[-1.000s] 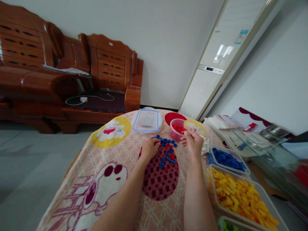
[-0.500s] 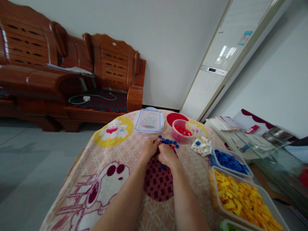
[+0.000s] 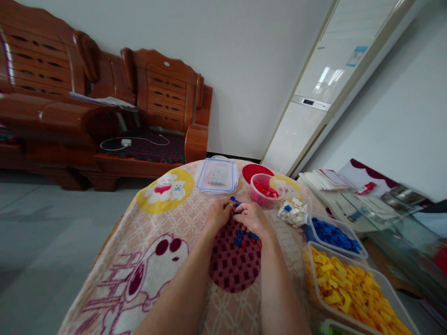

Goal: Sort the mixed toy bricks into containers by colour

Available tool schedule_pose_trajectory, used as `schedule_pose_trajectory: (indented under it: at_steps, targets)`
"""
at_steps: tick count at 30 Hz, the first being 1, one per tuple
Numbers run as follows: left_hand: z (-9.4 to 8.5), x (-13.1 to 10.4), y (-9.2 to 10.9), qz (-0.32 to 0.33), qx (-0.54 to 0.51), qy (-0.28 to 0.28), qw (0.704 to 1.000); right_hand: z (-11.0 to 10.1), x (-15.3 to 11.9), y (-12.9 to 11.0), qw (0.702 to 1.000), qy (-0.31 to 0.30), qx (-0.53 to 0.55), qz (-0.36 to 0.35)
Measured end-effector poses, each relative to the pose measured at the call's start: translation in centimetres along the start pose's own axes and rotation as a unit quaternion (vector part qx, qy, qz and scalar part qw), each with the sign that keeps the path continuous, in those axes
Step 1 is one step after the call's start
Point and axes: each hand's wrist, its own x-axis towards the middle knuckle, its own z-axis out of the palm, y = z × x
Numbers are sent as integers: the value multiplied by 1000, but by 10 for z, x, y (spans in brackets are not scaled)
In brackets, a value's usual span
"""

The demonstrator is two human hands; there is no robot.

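Observation:
Both my hands are close together over the patterned tablecloth. My left hand [image 3: 220, 214] has its fingers closed around something I cannot make out, beside a round blue piece [image 3: 233, 198]. My right hand [image 3: 252, 217] is just right of it, fingertips bent in toward the left ones near some blue pieces; what they hold, if anything, is hidden. Below the right fingers, several small blue pieces [image 3: 238, 241] and red pieces [image 3: 243, 246] lie loose on the dark checked patch of the cloth [image 3: 232, 270].
Behind my hands are a clear lidded box [image 3: 216, 175] and a round tub of red pieces [image 3: 266, 190]. To the right lie a bag of white pieces [image 3: 293, 213], a box of blue pieces [image 3: 335, 235] and a larger box of yellow pieces [image 3: 352, 284].
My right hand has shifted right and slightly up, and its fingers have loosened from against my left hand. More of the loose blue and red pieces now shows beneath it.

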Motion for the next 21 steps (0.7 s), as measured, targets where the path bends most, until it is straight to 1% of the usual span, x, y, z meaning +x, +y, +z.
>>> schedule_pose_trajectory:
  at_steps: [5, 7, 8, 9, 10, 11, 13, 14, 15, 16, 17, 18, 19, 21]
  targets:
    - [5, 1, -7, -9, -21, 3, 1000, -26, -7, 9, 993, 53, 104, 18]
    - [6, 2, -8, -10, -21, 4, 1000, -41, -10, 17, 983, 106, 151, 11]
    - [6, 2, -7, -11, -21, 3, 1000, -49, -11, 22, 971, 160, 177, 11]
    - [6, 2, -7, -12, -21, 4, 1000, -58, -12, 27, 951, 228, 209, 13]
    - [6, 2, -6, -11, -18, 4, 1000, -66, -14, 33, 919, 315, 239, 15]
    - [5, 1, -6, -10, -14, 5, 1000, -74, -16, 39, 878, 399, 263, 18]
    - [5, 0, -3, -4, -2, 8, 1000, -89, -21, 51, 783, 561, 268, 21]
    - [4, 0, -2, -1, 6, 8, 1000, -95, -25, 56, 740, 624, 252, 21]
    - [4, -1, -2, 2, 14, 9, 1000, -100, -28, 61, 709, 665, 234, 24]
    - [4, -1, -1, 4, 21, 10, 1000, -103, -31, 64, 693, 687, 218, 27]
    - [3, -1, -1, 7, 27, 11, 1000, -105, -34, 66, 690, 695, 202, 32]
    - [4, -1, -1, 8, 32, 11, 999, -105, -35, 67, 700, 689, 185, 38]
    - [4, -1, -1, 10, 34, 12, 999, -105, -36, 67, 718, 676, 158, 45]
    - [5, 0, -3, 13, 36, 12, 999, -102, -34, 67, 757, 647, 74, 55]
